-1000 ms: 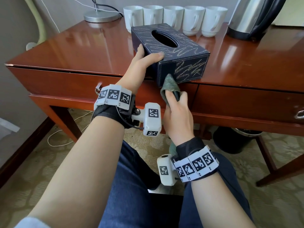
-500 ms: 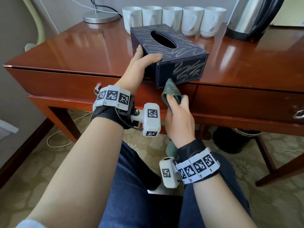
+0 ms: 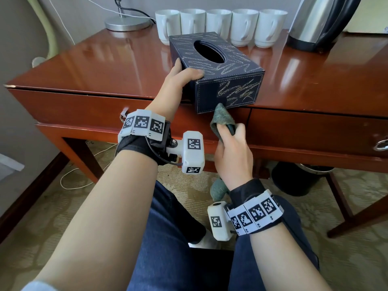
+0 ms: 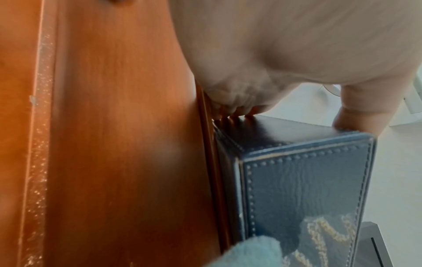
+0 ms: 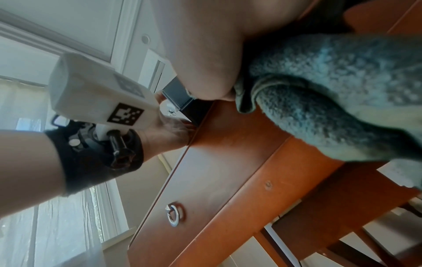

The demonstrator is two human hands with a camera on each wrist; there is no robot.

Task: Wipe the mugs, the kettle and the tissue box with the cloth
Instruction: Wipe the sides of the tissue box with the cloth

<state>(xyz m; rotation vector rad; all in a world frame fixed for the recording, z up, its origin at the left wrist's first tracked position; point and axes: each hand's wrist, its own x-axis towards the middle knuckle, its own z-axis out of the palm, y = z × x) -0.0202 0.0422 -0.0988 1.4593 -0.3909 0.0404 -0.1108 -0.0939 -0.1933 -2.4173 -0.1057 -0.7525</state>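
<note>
A dark blue tissue box [image 3: 220, 68] with chalk-like scribbles sits at the front edge of the wooden desk [image 3: 105, 66], its near end overhanging slightly. My left hand [image 3: 182, 78] grips its left near corner, thumb on top and fingers down the side. My right hand [image 3: 231, 148] holds a green-grey cloth [image 3: 222, 118] bunched in its fingers, the cloth tip touching the bottom of the box's near face [image 4: 303, 198]. The cloth [image 5: 331, 86] fills the right wrist view. Several white mugs [image 3: 220, 26] line the back of the desk. The steel kettle [image 3: 321, 22] stands at back right.
A lamp base [image 3: 126, 23] with its cable sits at the desk's back left. Drawer fronts with ring pulls [image 3: 381, 144] face me. A dark waste bin [image 3: 300, 179] stands under the desk. My knees in jeans [image 3: 168, 238] are below, over patterned carpet.
My right hand with the cloth has slid down and to the right along the box's near face. The left hand keeps its hold on the box.
</note>
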